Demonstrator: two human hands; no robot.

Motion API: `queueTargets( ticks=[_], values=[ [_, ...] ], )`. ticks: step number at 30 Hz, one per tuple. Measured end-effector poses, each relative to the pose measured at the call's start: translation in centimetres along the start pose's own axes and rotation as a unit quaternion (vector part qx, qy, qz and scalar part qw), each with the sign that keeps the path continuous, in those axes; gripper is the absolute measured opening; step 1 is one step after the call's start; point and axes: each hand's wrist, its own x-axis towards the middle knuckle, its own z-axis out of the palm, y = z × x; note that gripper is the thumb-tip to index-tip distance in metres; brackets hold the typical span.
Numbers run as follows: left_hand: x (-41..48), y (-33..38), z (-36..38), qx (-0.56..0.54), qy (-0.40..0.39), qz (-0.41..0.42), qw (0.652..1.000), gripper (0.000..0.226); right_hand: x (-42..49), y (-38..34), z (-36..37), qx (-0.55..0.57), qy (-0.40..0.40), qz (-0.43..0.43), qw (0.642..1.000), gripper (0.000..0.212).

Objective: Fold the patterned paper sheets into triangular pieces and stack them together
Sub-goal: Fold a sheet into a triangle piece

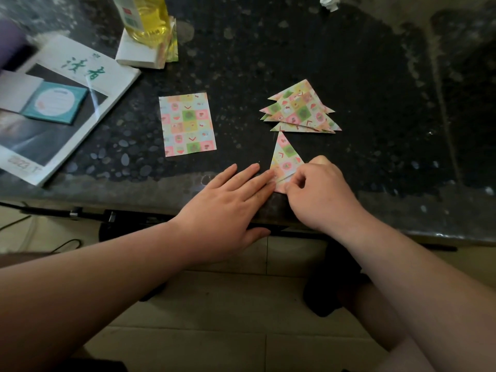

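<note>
A patterned paper, folded to a narrow triangle, lies near the front edge of the dark stone table. My right hand pinches its lower right corner. My left hand lies flat, fingers apart, with its fingertips pressing the triangle's lower left edge. A stack of several folded patterned triangles rests just beyond it. A flat unfolded patterned sheet lies to the left.
A magazine with a teal card and a white booklet on it lies at the left. A bottle of yellow liquid stands on a white pad at the back. Crumpled white paper sits far back.
</note>
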Motion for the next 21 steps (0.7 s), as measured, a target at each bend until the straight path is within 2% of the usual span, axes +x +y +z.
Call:
queueTargets(
  ticks=[13,21],
  values=[
    [0.2,-0.2,-0.3,-0.039,-0.009,-0.008,0.999,0.081,-0.1,-0.1,-0.2,0.002,-0.011,0.000,1.000,0.022],
    [1.0,-0.3,-0.8,-0.060,0.026,-0.029,0.997,0.078,-0.2,0.0,-0.2,0.009,-0.009,-0.009,1.000,0.024]
  ],
)
